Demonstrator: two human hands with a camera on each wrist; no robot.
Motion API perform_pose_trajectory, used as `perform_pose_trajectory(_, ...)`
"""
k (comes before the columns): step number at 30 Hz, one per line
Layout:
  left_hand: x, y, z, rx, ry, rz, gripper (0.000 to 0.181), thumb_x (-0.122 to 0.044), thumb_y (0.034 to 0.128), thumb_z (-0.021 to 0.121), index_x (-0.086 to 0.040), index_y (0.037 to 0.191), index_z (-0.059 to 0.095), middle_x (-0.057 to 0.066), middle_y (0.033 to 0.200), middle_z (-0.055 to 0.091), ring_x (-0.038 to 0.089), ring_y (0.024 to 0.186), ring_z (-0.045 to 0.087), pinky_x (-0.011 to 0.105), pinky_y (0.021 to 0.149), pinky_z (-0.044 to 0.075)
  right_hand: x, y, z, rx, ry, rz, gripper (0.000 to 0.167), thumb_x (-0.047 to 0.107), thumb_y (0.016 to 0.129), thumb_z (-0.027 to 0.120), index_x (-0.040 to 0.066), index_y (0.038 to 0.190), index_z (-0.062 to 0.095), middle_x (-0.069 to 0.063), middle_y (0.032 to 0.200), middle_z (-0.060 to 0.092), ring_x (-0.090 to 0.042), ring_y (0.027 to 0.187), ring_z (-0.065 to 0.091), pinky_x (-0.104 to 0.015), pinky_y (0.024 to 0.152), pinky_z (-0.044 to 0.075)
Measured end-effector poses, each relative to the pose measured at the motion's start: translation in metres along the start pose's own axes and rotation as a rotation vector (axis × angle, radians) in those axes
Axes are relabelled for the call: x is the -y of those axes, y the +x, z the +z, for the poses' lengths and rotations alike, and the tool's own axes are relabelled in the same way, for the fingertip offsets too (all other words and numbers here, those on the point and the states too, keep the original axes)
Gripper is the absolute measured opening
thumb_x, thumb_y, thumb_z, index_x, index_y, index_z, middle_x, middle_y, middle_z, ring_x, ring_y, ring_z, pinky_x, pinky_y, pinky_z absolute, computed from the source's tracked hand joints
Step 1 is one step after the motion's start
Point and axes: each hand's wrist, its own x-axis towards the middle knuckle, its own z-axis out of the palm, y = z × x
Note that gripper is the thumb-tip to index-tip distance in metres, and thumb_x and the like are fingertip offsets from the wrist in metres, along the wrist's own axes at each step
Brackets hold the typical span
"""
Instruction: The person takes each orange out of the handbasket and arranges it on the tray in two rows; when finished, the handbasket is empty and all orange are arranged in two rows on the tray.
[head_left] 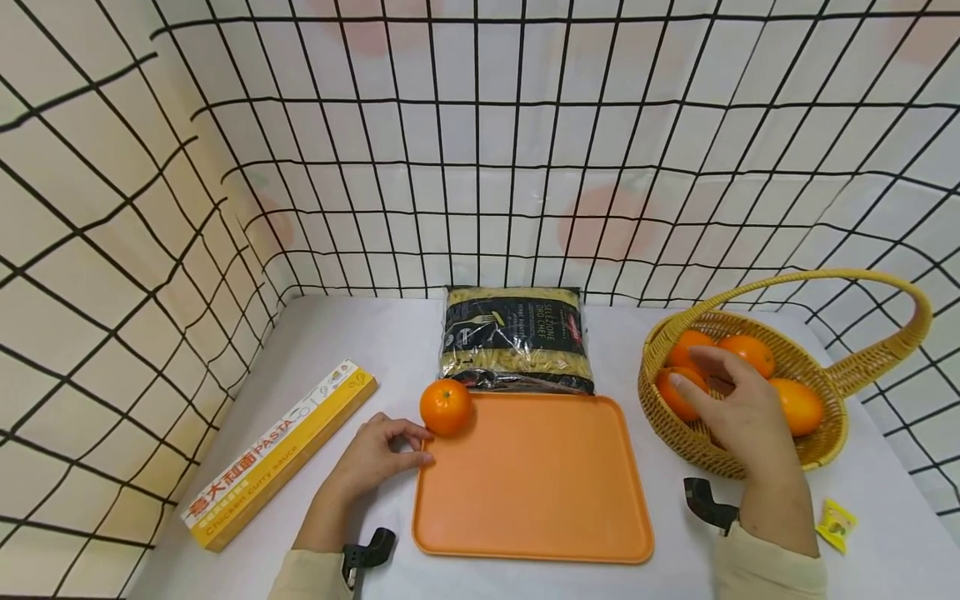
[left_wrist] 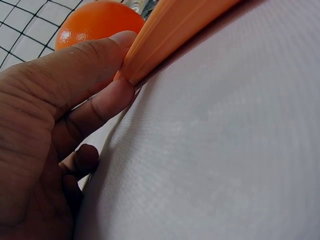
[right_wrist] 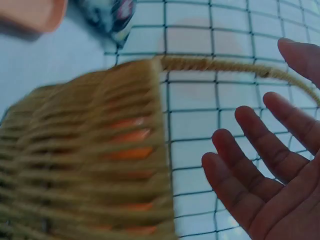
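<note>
I have the right grip (head_left: 738, 408) over the basket (head_left: 678, 437), fingers apart and curved slightly, nothing between them that I can see. The oranges (head_left: 798, 407) lie below and around it inside the basket: two on its left side, close by the thumb and fingertips, one at the far side, one to the right of the wrist. Whether a fingertip touches any orange, I cannot tell. They look nearly round, so I judge that no long axis governs the approach; what counts is that the left pair sits just under the fingertips. The handle (head_left: 873, 367) arches over the far side, and in my judgement it is what a lifting hand could catch.

My left grip (head_left: 386, 454) is clamped, thumb and finger pinching the left edge of the tray (head_left: 532, 483), whose long axis runs left to right. A single orange (head_left: 446, 407) sits at the tray's far left corner, just beyond that grip, so the left one is nearer to it. The right grip is well nearer the basket, with a strip of counter (head_left: 628, 358) between basket and tray. The bag (head_left: 517, 333) lies behind the tray, the box (head_left: 281, 454) slants off to the left, and a small sweet (head_left: 836, 525) is near the right forearm.
</note>
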Motion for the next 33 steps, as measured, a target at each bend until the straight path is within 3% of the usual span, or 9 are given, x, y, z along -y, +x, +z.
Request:
perform_pose_trajectory(9,-0.002,0.0,0.0,-0.002,-0.009,-0.004,0.023,-0.038,0.0758,0.09,-0.033,0.093,0.077,-0.006,0.087,0.061,0.016,0.09,0.047,0.035,0.08,0.033,-0.027,0.013,0.002,0.034,0.002,0.045,0.089,0.062,0.089,0.069,0.019,0.159,0.035,-0.023,0.155,0.045,-0.047,0.135,0.048,-0.065,0.104,0.04)
perform_pose_trajectory(15,-0.001,0.0,0.0,-0.005,0.005,-0.003,0.022,-0.038,0.0757,0.091,-0.034,0.093,0.077,-0.007,0.086,0.061,0.016,0.089,0.047,0.035,0.08,0.033,-0.04,0.02,0.009,0.051,-0.075,0.022,0.091,0.066,0.088,0.068,0.015,0.157,0.037,-0.026,0.155,0.041,-0.049,0.134,0.046,-0.068,0.104,0.037)
perform_pose_trajectory(26,0.0,0.0,0.001,-0.005,-0.01,0.0,0.023,-0.039,0.0754,0.091,-0.033,0.094,0.077,-0.007,0.086,0.062,0.016,0.089,0.047,0.033,0.079,0.033,-0.041,0.023,0.009,0.132,-0.13,0.086,0.104,0.075,0.086,0.062,0.014,0.162,0.026,-0.032,0.153,0.042,-0.051,0.135,0.043,-0.071,0.105,0.033)
perform_pose_trajectory(33,0.001,0.001,0.001,-0.002,-0.016,0.007,0.023,-0.038,0.0757,0.091,-0.033,0.094,0.077,-0.008,0.085,0.063,0.016,0.089,0.047,0.033,0.08,0.034,-0.041,0.025,0.011,0.13,-0.141,0.087,0.103,0.074,0.088,0.06,0.01,0.161,0.026,-0.036,0.149,0.044,-0.052,0.133,0.045,-0.071,0.104,0.035)
